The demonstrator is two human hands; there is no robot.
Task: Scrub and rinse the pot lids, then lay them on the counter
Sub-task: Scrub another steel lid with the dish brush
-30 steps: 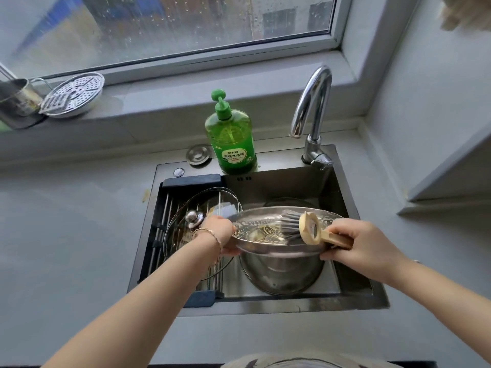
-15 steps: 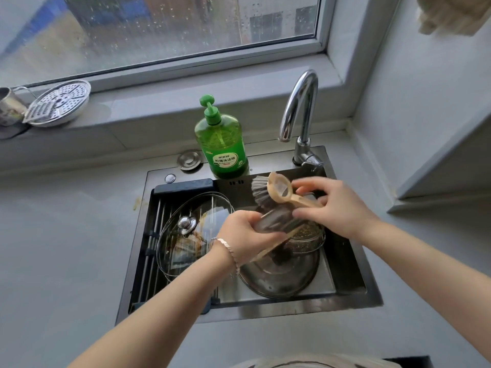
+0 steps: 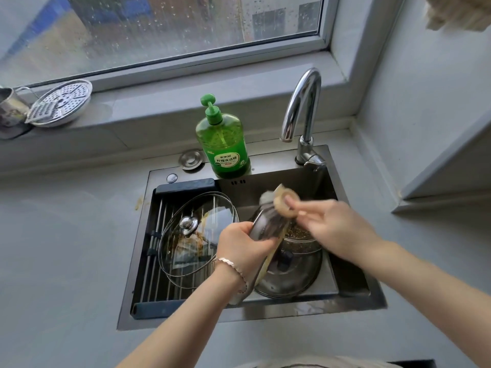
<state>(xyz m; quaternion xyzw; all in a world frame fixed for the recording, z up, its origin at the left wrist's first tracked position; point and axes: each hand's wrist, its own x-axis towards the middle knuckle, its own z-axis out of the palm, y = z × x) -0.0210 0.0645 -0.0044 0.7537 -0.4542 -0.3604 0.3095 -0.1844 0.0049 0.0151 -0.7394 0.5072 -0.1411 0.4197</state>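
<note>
Head view. Left hand [image 3: 244, 245]: fingers curled round the lower rim of the steel lid [image 3: 268, 224], held over the sink [image 3: 345, 301]. Right hand [image 3: 334, 229]: fingers pinching the brush [image 3: 281, 205] by its handle, bristles at the lid's upper edge. Change: the lid, flat a second ago with the brush inside it, now stands tipped on edge. Scrubbing probably passes to rim or other face; rinse pending. Glass lid [image 3: 196, 235]: soiled, lying on the rack [image 3: 159, 274], untouched. Counter [image 3: 66, 235]: no lid laid there yet.
</note>
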